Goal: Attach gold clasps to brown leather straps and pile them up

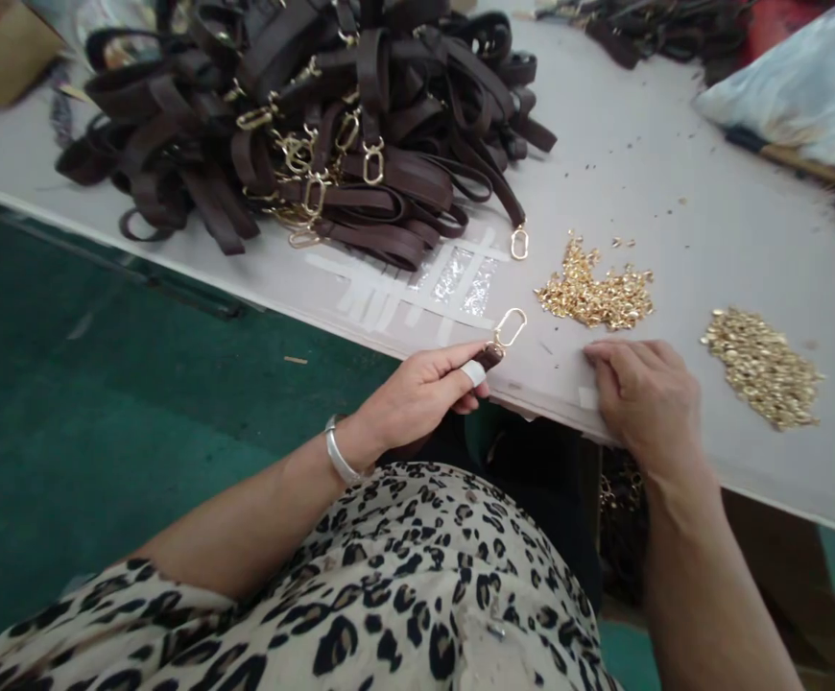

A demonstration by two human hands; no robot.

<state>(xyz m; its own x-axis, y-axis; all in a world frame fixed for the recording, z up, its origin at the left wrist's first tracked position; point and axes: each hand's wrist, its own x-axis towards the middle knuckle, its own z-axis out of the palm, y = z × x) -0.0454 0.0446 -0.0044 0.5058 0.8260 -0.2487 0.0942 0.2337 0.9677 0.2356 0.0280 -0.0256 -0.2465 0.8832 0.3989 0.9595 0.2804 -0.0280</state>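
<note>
My left hand (432, 389) is closed on the end of a dark brown strap (489, 356), just over the table's front edge. From that end a gold oval clasp (511, 327) sticks out toward the table. White tape wraps the thumb of this hand. On the tabletop, my right hand (644, 393) rests with fingers curled; whatever its fingertips hold, if anything, is hidden. Just beyond it lies a pile of shiny gold metal pieces (597, 293). A second pile of paler gold pieces (763, 369) sits to its right.
A large heap of brown straps (317, 125) with gold clasps covers the table's far left. Taped clear plastic (453, 278) lies near the front edge. More straps (655, 29) and a pale plastic bag (806, 86) are at the far right, a cardboard box (4, 53) at far left.
</note>
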